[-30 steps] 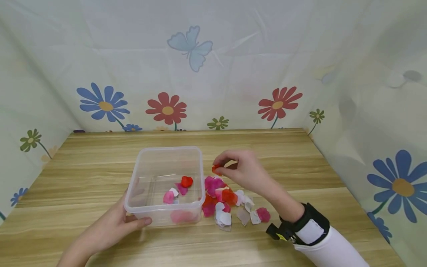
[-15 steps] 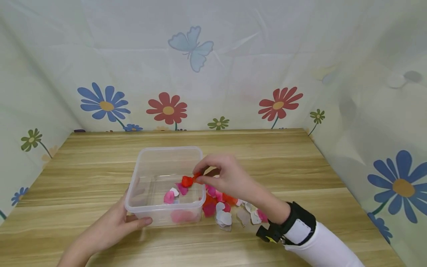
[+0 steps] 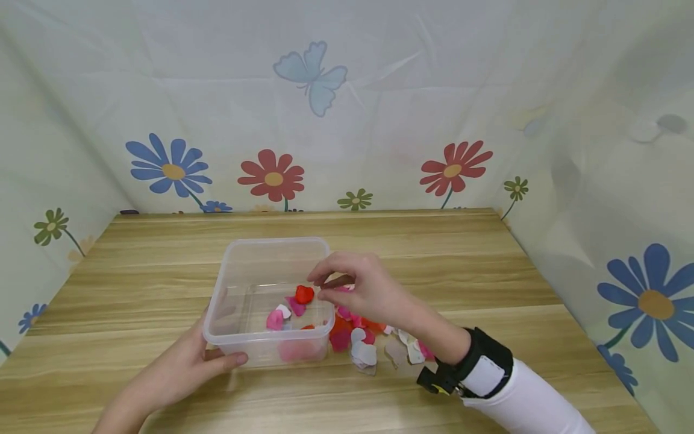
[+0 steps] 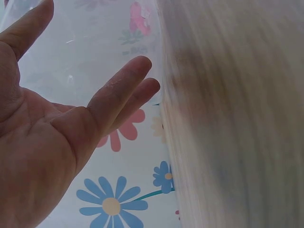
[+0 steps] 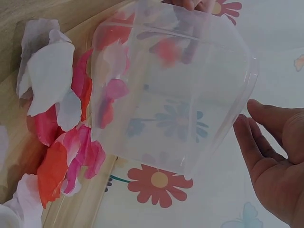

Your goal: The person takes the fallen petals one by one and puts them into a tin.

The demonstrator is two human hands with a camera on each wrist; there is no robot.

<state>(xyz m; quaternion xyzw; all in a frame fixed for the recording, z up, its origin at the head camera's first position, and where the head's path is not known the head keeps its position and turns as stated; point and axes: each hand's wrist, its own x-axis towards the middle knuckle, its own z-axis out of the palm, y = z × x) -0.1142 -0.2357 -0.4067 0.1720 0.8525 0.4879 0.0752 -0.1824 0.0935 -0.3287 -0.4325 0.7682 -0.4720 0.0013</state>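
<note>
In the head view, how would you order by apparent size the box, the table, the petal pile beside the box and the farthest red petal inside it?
Table (largest)
Box
Petal pile, partly hidden by the right hand
Red petal (smallest)

Lower left of the head view, and most fingers of the left hand (image 3: 187, 364) hide behind the container (image 3: 265, 339), a mere haze through plastic! Centre right, the right hand (image 3: 365, 286) covers part of the petal pile (image 3: 364, 354); the white sleeve (image 3: 534, 398) runs off the bottom edge. Right wrist view: a red petal (image 5: 167, 53) blurs, upper centre; lower left, white petals (image 5: 27, 199) get cut off.
</note>
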